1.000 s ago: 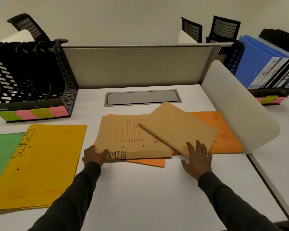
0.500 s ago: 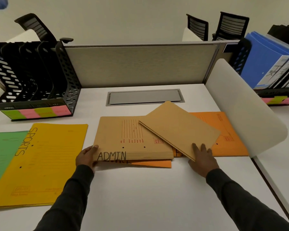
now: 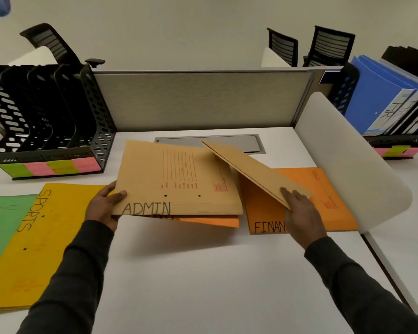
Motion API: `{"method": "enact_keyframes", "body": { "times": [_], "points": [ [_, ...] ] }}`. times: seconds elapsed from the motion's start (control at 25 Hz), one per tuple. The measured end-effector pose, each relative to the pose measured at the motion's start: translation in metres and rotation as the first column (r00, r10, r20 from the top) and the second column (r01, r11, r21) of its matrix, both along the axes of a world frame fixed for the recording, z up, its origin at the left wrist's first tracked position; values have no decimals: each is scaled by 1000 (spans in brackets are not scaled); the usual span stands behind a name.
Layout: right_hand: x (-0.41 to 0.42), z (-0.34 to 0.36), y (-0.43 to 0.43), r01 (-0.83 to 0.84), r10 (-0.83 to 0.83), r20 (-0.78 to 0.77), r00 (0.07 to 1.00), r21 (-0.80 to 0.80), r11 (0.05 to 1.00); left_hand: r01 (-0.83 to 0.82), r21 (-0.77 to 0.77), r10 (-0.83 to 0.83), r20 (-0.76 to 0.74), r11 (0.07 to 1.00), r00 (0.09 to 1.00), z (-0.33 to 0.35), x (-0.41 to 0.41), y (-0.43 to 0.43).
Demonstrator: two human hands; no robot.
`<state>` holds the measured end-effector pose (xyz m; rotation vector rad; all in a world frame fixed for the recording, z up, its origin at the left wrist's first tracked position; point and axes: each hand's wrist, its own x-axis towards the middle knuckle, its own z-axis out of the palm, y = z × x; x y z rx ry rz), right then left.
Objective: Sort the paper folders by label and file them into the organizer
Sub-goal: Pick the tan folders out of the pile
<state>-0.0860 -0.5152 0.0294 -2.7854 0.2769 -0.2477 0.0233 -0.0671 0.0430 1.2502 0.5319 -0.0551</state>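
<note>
1 wide-angle camera, worn on the person's head, gives the only view. It faces forward and tilts down over the white table [image 3: 203, 273], near enough that 2 dark sleeves [image 3: 70, 273] enter from the bottom edge. The left hand [image 3: 101, 208], gripping the brown card folder lettered ADMIN [image 3: 179, 179], and the right hand [image 3: 299, 213], gripping the plain brown card folder [image 3: 251, 172], fall mid-frame. Straight ahead the grey fabric partition [image 3: 203, 100] crosses the picture, with black mesh chairs [image 3: 331, 44] above it. The black perforated plastic organizer [image 3: 99, 112] sits at the upper left edge and the black rack of blue folders [image 3: 343, 88] at the upper right, both bowed by the lens.
</note>
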Motion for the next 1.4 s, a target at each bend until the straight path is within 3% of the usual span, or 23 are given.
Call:
{"method": "enact_keyframes", "body": {
  "times": [0.2,0.36,0.44,0.48,0.56,0.64,0.76,0.8,0.88,0.96,1.04,1.16,1.28,1.4],
  "points": [
    [2,31,2,34,-35,129,991,9,999,81,-85,-81,11,993,997,1,13,-29],
    [-8,35,2,49,-51,217,975,18,999,279,-131,-288,-60,951,956,-20,18,-109],
    [-18,28,-1,56,-56,177,983,5,998,418,-1,-416,-108,908,903,-29,15,-156],
    [-23,23,-2,66,-65,143,988,-7,998,496,188,-474,-151,848,868,-35,13,-177],
    [-35,10,-2,92,-89,78,993,-35,995,547,617,-528,-239,565,815,-44,6,-204],
    [-47,-3,1,99,-98,6,995,-64,993,359,889,-532,-166,283,830,-48,-4,-215],
    [-60,-17,15,46,-55,-107,993,-93,995,-6,995,-667,-59,-95,743,-54,-16,-213],
    [-63,-18,21,16,-27,-123,992,-83,996,-55,985,-706,-79,-165,704,-54,-19,-209],
    [-65,-11,35,-55,51,-98,994,-36,998,-68,974,-742,-117,-214,661,-50,-23,-195],
    [-64,2,46,-144,143,41,989,20,989,-105,986,-773,-34,-130,634,-36,-25,-175],
    [-56,21,54,-182,169,210,963,45,982,-240,971,-779,166,20,605,-16,-22,-149],
    [-28,58,61,-75,24,390,921,115,990,-376,914,-713,367,155,598,25,-13,-107],
    [-5,75,82,-91,-20,442,897,229,969,-375,860,-532,509,347,676,62,-11,-65],
    [11,64,117,-130,-28,320,947,459,879,-299,728,-302,570,617,764,76,-15,-26]
  ]
}}
